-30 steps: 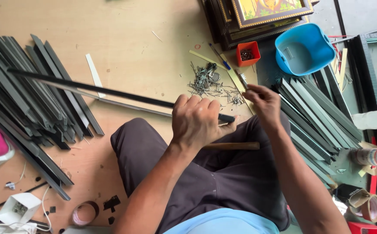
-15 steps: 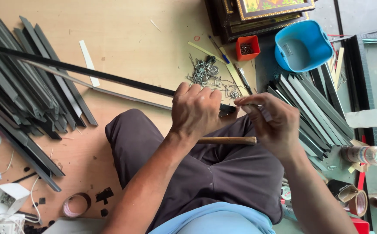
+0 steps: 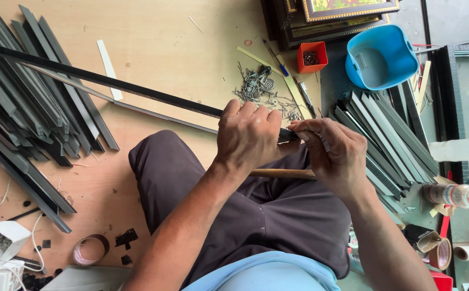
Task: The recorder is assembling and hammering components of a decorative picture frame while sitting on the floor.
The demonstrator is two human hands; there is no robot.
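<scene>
Both hands (image 3: 293, 145) at strip (image 3: 110, 83) end

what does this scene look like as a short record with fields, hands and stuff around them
setting: person seated on a wooden floor
left hand: closed around a long black strip
right hand: fingertips pinched at the strip's near end
on the lap: wooden stick under both hands
left side: pile of dark strips
ahead: loose nails, small red box, blue tub
right side: more dark strips

Left hand (image 3: 250, 137) fisted, right hand (image 3: 335, 156) apparently pinching, fingers curled.
</scene>
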